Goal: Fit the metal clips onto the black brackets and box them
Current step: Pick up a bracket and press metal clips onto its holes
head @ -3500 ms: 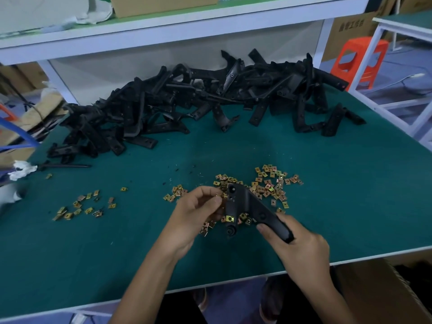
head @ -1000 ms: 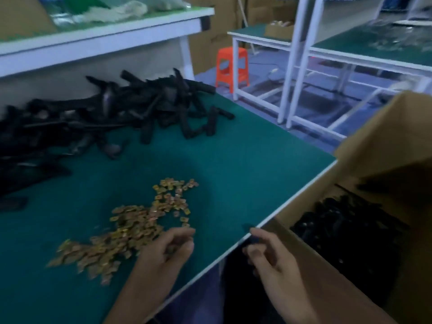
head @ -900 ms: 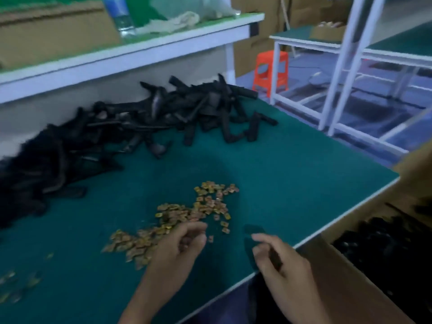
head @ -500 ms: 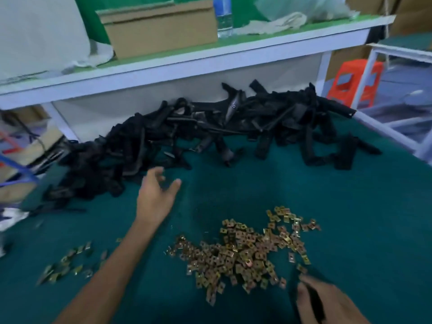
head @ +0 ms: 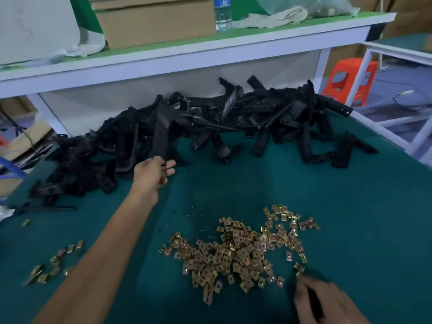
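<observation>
A long heap of black brackets [head: 233,122] lies along the back of the green table [head: 350,206]. My left hand [head: 153,173] reaches into the heap. Its thumb and fingers close round the lower end of one upright black bracket [head: 161,132]. A pile of brass-coloured metal clips [head: 236,251] lies in front of me. My right hand [head: 327,302] is blurred at the bottom right, its fingertips at the right edge of the clip pile, holding nothing that I can see.
A smaller scatter of clips [head: 53,263] lies at the left. A white shelf [head: 210,54] above the heap carries a cardboard box [head: 154,19], a water bottle [head: 222,12] and cloths. An orange stool [head: 348,80] stands beyond the table's right edge.
My view swung back from the cardboard box on the right to the table. My left hand went from the clips forward to the bracket heap and took hold of a bracket. My right hand came to the clips.
</observation>
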Motion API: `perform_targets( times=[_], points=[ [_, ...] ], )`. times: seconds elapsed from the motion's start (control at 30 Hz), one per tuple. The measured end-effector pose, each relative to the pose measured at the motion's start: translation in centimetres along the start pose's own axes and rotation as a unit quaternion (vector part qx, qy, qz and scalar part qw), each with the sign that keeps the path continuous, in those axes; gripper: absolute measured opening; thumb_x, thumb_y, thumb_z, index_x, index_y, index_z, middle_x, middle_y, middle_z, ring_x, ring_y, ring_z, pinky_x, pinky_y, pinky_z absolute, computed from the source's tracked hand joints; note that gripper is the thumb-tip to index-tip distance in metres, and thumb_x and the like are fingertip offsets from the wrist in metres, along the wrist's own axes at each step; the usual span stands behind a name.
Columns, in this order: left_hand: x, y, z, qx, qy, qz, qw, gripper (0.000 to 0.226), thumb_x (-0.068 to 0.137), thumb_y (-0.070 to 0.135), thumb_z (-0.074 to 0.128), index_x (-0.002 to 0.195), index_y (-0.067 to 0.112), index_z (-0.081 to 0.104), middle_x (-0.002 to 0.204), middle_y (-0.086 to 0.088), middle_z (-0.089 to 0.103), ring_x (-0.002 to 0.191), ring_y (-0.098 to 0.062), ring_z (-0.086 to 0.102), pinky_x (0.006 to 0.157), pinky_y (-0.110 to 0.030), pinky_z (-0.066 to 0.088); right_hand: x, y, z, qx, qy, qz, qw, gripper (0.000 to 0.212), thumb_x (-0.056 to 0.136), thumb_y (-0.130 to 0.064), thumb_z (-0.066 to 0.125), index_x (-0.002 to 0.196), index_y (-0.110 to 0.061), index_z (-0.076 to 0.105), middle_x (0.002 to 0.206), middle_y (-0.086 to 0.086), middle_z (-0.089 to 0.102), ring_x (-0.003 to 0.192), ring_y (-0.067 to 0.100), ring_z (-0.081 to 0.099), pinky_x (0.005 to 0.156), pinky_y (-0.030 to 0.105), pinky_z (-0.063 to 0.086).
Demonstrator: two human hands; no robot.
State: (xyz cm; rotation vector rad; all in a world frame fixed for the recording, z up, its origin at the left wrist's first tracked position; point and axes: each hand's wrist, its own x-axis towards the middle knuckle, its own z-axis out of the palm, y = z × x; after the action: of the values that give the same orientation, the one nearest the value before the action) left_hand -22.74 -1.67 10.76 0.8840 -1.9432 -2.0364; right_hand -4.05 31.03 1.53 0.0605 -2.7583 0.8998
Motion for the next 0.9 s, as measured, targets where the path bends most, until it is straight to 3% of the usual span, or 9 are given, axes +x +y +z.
perform_targets(
  times=[0.1,0.23,0.33,0.43,0.53,0.63,0.73,0.8,0.9],
  points=[
    [-8.7,-2.7,-0.3,0.026,-0.104,0.052,0.993,0.014,0.105,0.016,0.048,0.113,0.012,0.058,0.107,-0.003,0.078,0.083,-0.014,0.072,0.065,-0.028,0.044,-1.5,0.1,0.2,-0.03,0.092,-0.03,0.995,0.032,0.089,-0.039,0.051,0.085,-0.022,0.077,0.069,-0.007,0.067,0.057,0.018,0.064,0.045,0.028,0.049],
    [-20.6,-8.6,1.1,0.103,-0.211,0.092,0.968,0.017,0.106,0.025,0.049,0.112,0.03,0.064,0.105,0.016,0.075,0.091,-0.008,0.072,0.07,-0.019,0.049,-1.3,-1.3,-0.4,-0.009,0.116,-0.007,0.993,0.015,0.092,-0.03,0.067,0.082,-0.026,0.077,0.068,-0.012,0.066,0.06,0.012,0.06,0.045,0.027,0.044],
    [-26.0,-12.4,2.6,0.165,-0.233,0.087,0.954,0.016,0.103,0.039,0.05,0.115,0.04,0.061,0.1,0.026,0.072,0.094,0.006,0.067,0.077,-0.013,0.049,-1.7,-1.1,-0.9,0.111,0.061,0.047,0.991,0.026,0.102,-0.048,0.054,0.087,-0.041,0.075,0.072,-0.017,0.068,0.071,0.003,0.061,0.063,0.024,0.045],
    [-28.0,-14.2,3.6,0.292,-0.235,0.137,0.917,0.023,0.103,0.051,0.043,0.126,0.052,0.047,0.107,0.022,0.069,0.099,0.005,0.063,0.088,-0.013,0.045,-1.5,-1.9,-1.7,0.318,-0.081,0.13,0.936,0.038,0.083,-0.066,0.05,0.107,-0.045,0.07,0.093,-0.014,0.075,0.087,-0.004,0.067,0.075,0.026,0.048],
    [-27.5,-14.7,3.4,0.419,-0.239,0.217,0.849,0.037,0.102,0.05,0.042,0.139,0.048,0.039,0.125,0.013,0.06,0.115,-0.004,0.053,0.088,-0.015,0.038,-1.2,-2.5,-1.2,0.378,-0.124,0.173,0.901,0.038,0.077,-0.059,0.063,0.108,-0.038,0.069,0.09,-0.004,0.076,0.082,0.004,0.07,0.064,0.014,0.05],
    [-25.0,-13.7,2.0,0.405,-0.27,0.318,0.814,0.03,0.099,0.048,0.045,0.118,0.031,0.062,0.105,0.009,0.065,0.097,-0.007,0.052,0.081,-0.026,0.041,-0.5,-2.3,-0.8,0.349,-0.063,0.155,0.922,0.017,0.093,-0.037,0.064,0.11,-0.036,0.065,0.089,-0.015,0.074,0.084,0.001,0.067,0.07,0.01,0.049],
    [-20.8,-12.4,1.0,0.394,-0.192,0.369,0.819,0.027,0.106,0.037,0.046,0.1,0.023,0.069,0.09,0.007,0.07,0.083,-0.008,0.059,0.079,-0.029,0.048,0.0,-1.5,-0.7,0.279,-0.021,0.135,0.951,0.035,0.101,-0.037,0.052,0.135,-0.031,0.056,0.112,-0.015,0.068,0.104,0.01,0.063,0.09,0.036,0.05],
    [-17.4,-11.3,1.1,0.432,-0.114,0.396,0.803,0.022,0.106,0.025,0.051,0.111,0.02,0.072,0.102,0.006,0.073,0.095,-0.011,0.062,0.086,-0.025,0.049,0.0,-1.3,-0.4,0.233,-0.009,0.132,0.963,0.037,0.102,-0.036,0.05,0.139,-0.033,0.053,0.121,-0.01,0.062,0.109,0.014,0.058,0.09,0.038,0.044],
    [-13.6,-10.5,1.7,0.513,-0.08,0.364,0.773,0.027,0.105,0.019,0.05,0.123,0.017,0.07,0.117,-0.002,0.07,0.11,-0.021,0.06,0.095,-0.033,0.051,-0.5,-1.4,0.2,0.213,0.032,0.136,0.967,0.031,0.095,-0.028,0.062,0.126,-0.031,0.065,0.109,-0.01,0.069,0.099,0.018,0.063,0.085,0.039,0.048]
  ],
)
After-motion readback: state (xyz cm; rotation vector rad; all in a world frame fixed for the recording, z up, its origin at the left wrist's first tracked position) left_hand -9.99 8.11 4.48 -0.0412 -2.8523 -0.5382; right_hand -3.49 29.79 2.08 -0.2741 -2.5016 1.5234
